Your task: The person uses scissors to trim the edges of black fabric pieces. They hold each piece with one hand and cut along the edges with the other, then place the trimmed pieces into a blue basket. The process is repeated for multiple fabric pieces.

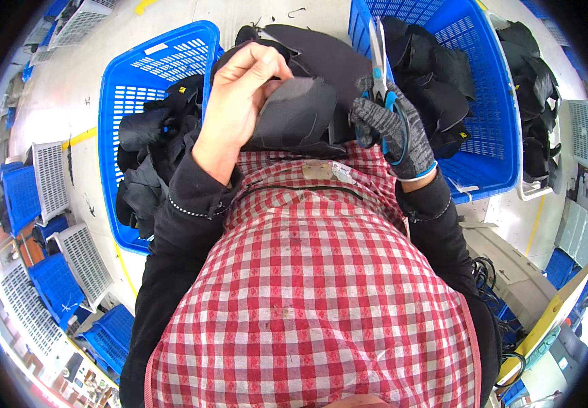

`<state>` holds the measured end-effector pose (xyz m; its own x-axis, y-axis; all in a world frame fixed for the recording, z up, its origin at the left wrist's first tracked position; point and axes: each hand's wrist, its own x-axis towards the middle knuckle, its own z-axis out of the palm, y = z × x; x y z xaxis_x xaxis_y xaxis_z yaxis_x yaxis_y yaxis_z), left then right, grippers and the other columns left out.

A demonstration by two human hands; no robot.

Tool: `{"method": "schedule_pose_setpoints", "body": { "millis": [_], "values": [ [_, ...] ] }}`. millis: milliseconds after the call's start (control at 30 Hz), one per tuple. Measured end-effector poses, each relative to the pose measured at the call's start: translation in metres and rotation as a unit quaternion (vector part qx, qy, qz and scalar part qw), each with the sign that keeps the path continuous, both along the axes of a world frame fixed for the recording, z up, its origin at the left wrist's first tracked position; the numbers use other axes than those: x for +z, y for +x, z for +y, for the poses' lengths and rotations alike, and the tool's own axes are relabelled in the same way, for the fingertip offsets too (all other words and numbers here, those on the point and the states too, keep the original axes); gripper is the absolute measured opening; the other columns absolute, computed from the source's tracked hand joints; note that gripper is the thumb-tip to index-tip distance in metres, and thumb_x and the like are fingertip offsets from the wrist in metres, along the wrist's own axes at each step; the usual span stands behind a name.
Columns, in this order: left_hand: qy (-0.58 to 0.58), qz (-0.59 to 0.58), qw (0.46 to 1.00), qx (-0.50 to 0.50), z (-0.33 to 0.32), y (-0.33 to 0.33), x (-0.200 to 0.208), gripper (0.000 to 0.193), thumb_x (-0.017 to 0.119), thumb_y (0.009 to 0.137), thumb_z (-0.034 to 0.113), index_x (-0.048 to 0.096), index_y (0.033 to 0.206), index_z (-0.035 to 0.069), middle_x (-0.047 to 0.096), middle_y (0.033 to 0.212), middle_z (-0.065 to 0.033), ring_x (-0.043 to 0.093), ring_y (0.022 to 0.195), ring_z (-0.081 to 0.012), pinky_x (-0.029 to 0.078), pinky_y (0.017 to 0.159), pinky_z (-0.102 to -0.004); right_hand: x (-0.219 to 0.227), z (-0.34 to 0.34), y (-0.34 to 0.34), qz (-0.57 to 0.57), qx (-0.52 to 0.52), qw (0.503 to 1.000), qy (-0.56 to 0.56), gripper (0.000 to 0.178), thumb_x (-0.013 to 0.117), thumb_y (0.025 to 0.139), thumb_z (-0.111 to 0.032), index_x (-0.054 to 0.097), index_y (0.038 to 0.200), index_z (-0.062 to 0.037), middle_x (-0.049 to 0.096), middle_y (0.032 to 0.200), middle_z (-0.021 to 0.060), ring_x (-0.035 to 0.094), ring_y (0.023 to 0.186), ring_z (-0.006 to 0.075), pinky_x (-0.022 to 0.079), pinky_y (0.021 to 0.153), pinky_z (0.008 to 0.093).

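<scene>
My bare left hand [236, 92] is closed, thumb against fingers, on the edge of a black fabric piece [297, 112]. That piece lies over my lap, with more dark fabric [321, 51] bunched just beyond it. In a grey knitted glove, my right hand [396, 126] grips a pair of scissors [379, 64] by the blue-and-black handles. Their blades point away from me and look nearly together, to the right of the fabric and apart from it. Part of the left fingers is hidden behind the fabric edge and the hand itself.
A blue basket [113, 183] of black fabric pieces stands at my left, and another blue basket [505, 143] with similar pieces at my right. Beyond the right one is a white-framed crate [535, 194] of dark pieces. Stacked crates [49, 180] line the left side.
</scene>
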<state>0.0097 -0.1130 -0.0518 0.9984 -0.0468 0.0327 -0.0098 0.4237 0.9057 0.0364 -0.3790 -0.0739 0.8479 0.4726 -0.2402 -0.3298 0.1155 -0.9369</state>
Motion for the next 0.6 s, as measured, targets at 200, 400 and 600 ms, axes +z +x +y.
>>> {"method": "schedule_pose_setpoints", "body": {
  "millis": [200, 400, 600],
  "values": [
    [0.529, 0.019, 0.848, -0.002, -0.013, -0.020, 0.008, 0.054, 0.086, 0.081, 0.017, 0.060, 0.127, 0.007, 0.069, 0.118, -0.0081, 0.066, 0.111, -0.0205, 0.052, 0.096, -0.0331, -0.020, 0.001, -0.005, 0.005, 0.008, 1.000, -0.028, 0.038, 0.072, 0.097, -0.019, 0.060, 0.130, -0.0039, 0.068, 0.098, 0.0040, 0.065, 0.082, 0.0145, 0.053, 0.070, 0.0275],
    [0.211, 0.011, 0.972, 0.100, 0.076, 0.010, 0.027, 0.047, 0.082, 0.086, 0.011, 0.066, 0.129, 0.000, 0.074, 0.112, -0.0093, 0.073, 0.097, -0.0178, 0.058, 0.089, -0.0283, -0.016, -0.028, 0.020, -0.058, -0.156, 0.985, -0.050, 0.036, 0.074, 0.096, -0.016, 0.060, 0.127, -0.0055, 0.065, 0.095, 0.0021, 0.060, 0.075, 0.0120, 0.051, 0.068, 0.0270],
    [-0.067, -0.027, 0.997, -0.017, 0.132, 0.031, 0.007, 0.042, 0.073, 0.097, 0.015, 0.063, 0.133, -0.004, 0.074, 0.119, -0.0104, 0.072, 0.103, -0.0169, 0.057, 0.096, -0.0307, -0.033, -0.017, 0.020, -0.023, -0.090, 0.995, 0.031, 0.041, 0.076, 0.096, -0.014, 0.058, 0.132, -0.0092, 0.067, 0.102, 0.0026, 0.066, 0.089, 0.0126, 0.054, 0.077, 0.0270]
  ]
}}
